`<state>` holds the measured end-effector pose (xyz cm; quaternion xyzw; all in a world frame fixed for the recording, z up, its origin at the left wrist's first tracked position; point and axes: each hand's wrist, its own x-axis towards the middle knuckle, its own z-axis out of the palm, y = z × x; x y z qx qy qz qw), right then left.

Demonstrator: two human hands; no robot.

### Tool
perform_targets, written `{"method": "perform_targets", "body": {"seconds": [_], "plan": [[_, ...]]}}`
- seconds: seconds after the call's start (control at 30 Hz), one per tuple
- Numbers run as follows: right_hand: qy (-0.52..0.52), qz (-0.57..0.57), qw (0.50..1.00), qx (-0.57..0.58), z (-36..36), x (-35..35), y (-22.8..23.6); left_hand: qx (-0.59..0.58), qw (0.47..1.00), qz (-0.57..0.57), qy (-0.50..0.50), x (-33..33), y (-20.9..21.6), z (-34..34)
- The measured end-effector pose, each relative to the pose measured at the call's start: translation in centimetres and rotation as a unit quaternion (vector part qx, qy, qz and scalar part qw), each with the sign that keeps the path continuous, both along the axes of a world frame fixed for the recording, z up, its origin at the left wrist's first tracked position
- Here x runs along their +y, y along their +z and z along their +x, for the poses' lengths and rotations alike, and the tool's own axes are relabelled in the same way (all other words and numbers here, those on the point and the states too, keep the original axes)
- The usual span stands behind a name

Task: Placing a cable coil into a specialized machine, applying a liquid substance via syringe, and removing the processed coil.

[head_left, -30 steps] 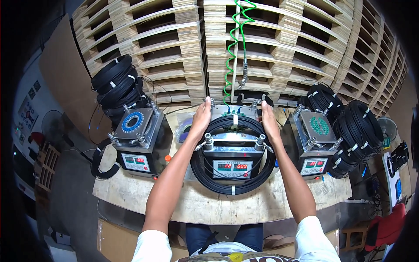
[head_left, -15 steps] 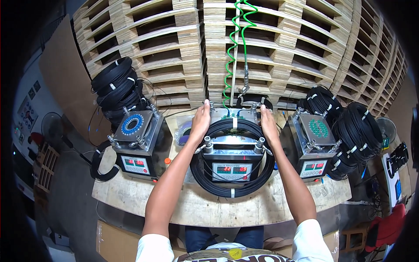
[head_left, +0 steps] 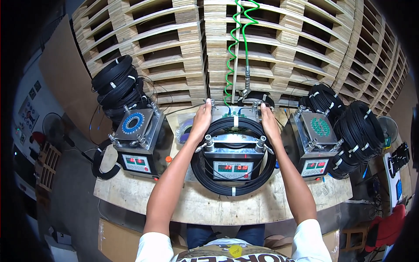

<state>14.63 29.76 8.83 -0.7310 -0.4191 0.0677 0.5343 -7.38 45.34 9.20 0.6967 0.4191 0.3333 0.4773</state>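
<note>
A black cable coil (head_left: 201,178) with white ties leans around the front of the middle polishing machine (head_left: 211,171), its top resting across the metal plate. My left hand (head_left: 202,122) lies along the left side of the plate and coil, fingers stretched away from me. On the opposite side my right hand (head_left: 270,123) lies the same way, palm inward. Both hands touch or nearly touch the fixture's sides; their lower fingers are hidden. Green connectors (head_left: 238,114) with thin leads sit on the plate behind the coil's top.
Similar machines stand left (head_left: 139,150) and right (head_left: 315,153), carrying rings of blue and green connectors. Stacked black coils (head_left: 114,83) rise behind the left one, more coils (head_left: 358,131) beside the right. A green spiral air hose (head_left: 247,48) hangs before wooden pallets (head_left: 187,48).
Both hands stay in nearly the same place beside the fixture. The red digits on the machine displays have changed. The whole view has shifted slightly.
</note>
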Motion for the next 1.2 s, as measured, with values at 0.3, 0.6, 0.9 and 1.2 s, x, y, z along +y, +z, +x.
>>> {"method": "perform_targets", "body": {"seconds": [0.3,0.6,0.9,1.2], "plan": [[0.025,-0.022,0.998,0.057,-0.7,-0.2,0.8,0.002,1.0,0.014,0.024,0.2,-0.2,-0.2],[0.007,-0.025,0.999,0.026,0.5,0.3,-0.2,-0.006,1.0,0.01,-0.003,0.4,-0.7,0.0],[0.029,0.001,0.999,0.015,1.3,0.4,-0.9,-0.013,1.0,0.005,0.01,-0.1,0.0,0.3],[0.05,0.038,0.996,0.07,-0.5,0.0,0.4,-0.012,1.0,0.02,0.013,1.4,-1.4,-0.3]]}}
